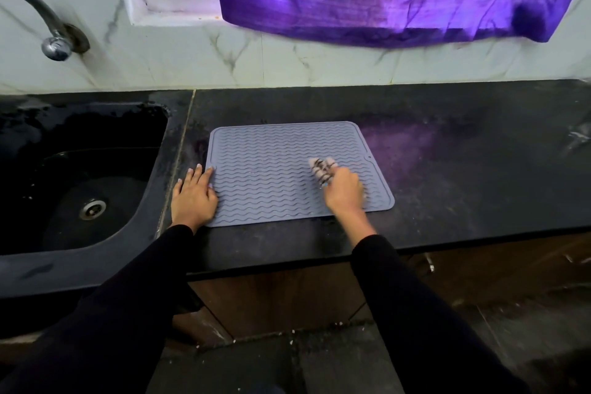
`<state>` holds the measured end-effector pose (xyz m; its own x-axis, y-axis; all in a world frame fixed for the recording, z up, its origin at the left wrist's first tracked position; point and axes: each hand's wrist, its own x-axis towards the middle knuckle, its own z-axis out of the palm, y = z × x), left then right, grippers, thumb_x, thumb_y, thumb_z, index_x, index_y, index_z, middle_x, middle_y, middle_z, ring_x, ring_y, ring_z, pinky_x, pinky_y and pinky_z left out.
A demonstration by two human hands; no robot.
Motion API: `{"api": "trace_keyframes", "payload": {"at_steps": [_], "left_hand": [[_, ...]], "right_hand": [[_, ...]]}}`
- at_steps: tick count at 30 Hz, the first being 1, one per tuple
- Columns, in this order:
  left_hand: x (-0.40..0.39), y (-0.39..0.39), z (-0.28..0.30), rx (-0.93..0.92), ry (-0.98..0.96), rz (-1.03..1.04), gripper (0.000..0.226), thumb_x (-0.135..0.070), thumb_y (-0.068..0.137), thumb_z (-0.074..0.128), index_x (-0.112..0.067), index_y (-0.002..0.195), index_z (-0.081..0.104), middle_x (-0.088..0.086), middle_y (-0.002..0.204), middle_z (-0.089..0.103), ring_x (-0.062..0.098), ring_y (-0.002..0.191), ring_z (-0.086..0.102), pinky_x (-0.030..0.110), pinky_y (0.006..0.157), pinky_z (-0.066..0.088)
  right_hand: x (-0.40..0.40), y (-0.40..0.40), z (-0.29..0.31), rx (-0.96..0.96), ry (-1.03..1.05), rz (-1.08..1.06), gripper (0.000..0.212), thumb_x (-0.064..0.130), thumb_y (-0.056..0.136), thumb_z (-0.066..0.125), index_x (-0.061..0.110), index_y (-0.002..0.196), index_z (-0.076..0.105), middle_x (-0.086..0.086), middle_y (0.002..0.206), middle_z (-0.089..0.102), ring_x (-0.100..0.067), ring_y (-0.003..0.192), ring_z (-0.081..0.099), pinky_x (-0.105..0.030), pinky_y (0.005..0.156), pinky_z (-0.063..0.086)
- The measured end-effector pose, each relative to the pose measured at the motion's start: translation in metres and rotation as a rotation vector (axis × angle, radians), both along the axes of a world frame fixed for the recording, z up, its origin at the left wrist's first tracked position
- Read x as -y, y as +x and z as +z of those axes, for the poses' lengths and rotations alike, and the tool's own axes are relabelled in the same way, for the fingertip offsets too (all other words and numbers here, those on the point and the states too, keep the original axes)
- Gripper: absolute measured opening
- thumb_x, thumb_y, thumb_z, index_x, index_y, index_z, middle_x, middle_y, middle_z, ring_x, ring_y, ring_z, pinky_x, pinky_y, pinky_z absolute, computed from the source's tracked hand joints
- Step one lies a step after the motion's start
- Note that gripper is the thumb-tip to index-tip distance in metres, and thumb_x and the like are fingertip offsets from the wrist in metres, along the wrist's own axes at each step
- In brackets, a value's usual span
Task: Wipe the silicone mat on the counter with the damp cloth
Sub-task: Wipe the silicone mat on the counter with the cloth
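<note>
grey ridged mat [271, 169] flat, bunched cloth [321, 168] atop

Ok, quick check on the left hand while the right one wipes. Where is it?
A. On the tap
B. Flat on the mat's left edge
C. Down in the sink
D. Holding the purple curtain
B: the left hand lies flat with its fingers on the left edge of the silicone mat, while the right hand works the cloth on the mat's right part.

Motion-blurred cloth [322, 168]; tap [38, 19] cropped left.
</note>
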<state>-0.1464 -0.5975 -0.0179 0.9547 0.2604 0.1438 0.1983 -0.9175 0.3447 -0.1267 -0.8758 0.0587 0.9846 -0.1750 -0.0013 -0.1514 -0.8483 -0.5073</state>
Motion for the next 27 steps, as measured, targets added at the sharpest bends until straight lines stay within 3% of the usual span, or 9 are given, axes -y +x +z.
{"api": "trace_keyframes", "payload": {"at_steps": [4,9,15,18,20,22,25,27], "left_hand": [[-0.001,0.000,-0.002,0.008,-0.002,0.009,0.064,-0.033,0.082,0.018,-0.017,0.142,0.032,0.010,0.152,0.027,0.024,0.142,0.020,0.042,0.116,0.010],[0.000,0.002,-0.004,0.001,0.001,0.015,0.049,-0.019,0.095,0.033,-0.018,0.143,0.029,0.009,0.153,0.025,0.024,0.143,0.018,0.042,0.116,0.009],[0.001,0.002,0.003,-0.030,-0.034,0.009,0.049,-0.017,0.094,0.035,-0.016,0.143,0.030,0.012,0.153,0.024,0.026,0.142,0.017,0.044,0.116,0.009],[0.002,0.006,0.013,-0.038,-0.100,0.016,0.047,-0.014,0.092,0.038,-0.012,0.139,0.037,0.015,0.150,0.028,0.030,0.141,0.021,0.049,0.115,0.012],[0.002,0.011,0.018,-0.013,-0.121,0.036,0.045,-0.013,0.090,0.040,-0.009,0.135,0.040,0.018,0.148,0.031,0.032,0.139,0.023,0.051,0.113,0.015],[0.003,0.015,0.020,0.001,-0.113,0.043,0.046,-0.012,0.090,0.040,-0.006,0.136,0.038,0.019,0.149,0.029,0.033,0.140,0.022,0.050,0.114,0.014],[0.002,0.024,0.019,-0.011,-0.093,0.039,0.049,-0.011,0.089,0.039,-0.005,0.138,0.034,0.020,0.150,0.024,0.033,0.141,0.018,0.049,0.115,0.012],[-0.001,0.028,0.015,-0.028,-0.091,0.042,0.049,-0.011,0.090,0.037,-0.005,0.138,0.032,0.020,0.151,0.022,0.033,0.142,0.016,0.048,0.116,0.009]], "right_hand": [[-0.023,-0.013,-0.034,0.031,-0.349,0.175,0.042,0.003,0.095,0.039,0.001,0.137,0.038,-0.023,0.146,0.035,-0.035,0.135,0.035,-0.043,0.112,0.027],[-0.007,-0.005,-0.035,0.051,-0.290,0.183,0.040,0.002,0.088,0.055,0.005,0.127,0.048,-0.017,0.134,0.048,-0.034,0.121,0.049,-0.043,0.100,0.041],[0.006,0.005,-0.016,-0.055,-0.054,0.133,0.034,0.014,0.086,0.059,0.016,0.120,0.061,-0.014,0.117,0.063,-0.035,0.112,0.057,-0.037,0.091,0.045],[0.020,0.023,0.006,-0.167,0.331,-0.045,0.022,0.017,0.086,0.063,0.013,0.108,0.068,-0.011,0.104,0.065,-0.027,0.107,0.060,-0.031,0.086,0.046],[0.030,0.030,0.016,-0.131,0.465,-0.179,0.020,0.013,0.086,0.064,0.014,0.107,0.066,-0.011,0.107,0.062,-0.022,0.106,0.058,-0.028,0.086,0.044],[0.027,0.025,0.017,-0.025,0.358,-0.208,0.026,0.015,0.089,0.061,0.013,0.114,0.066,-0.012,0.115,0.064,-0.028,0.110,0.058,-0.030,0.088,0.044],[0.005,0.011,-0.002,0.018,0.165,-0.059,0.025,0.018,0.089,0.060,0.018,0.113,0.067,-0.011,0.114,0.067,-0.029,0.104,0.061,-0.030,0.083,0.045],[-0.007,0.001,-0.019,0.025,-0.046,0.029,0.030,0.008,0.090,0.054,0.012,0.118,0.063,-0.012,0.121,0.061,-0.030,0.110,0.056,-0.033,0.091,0.043]]}}
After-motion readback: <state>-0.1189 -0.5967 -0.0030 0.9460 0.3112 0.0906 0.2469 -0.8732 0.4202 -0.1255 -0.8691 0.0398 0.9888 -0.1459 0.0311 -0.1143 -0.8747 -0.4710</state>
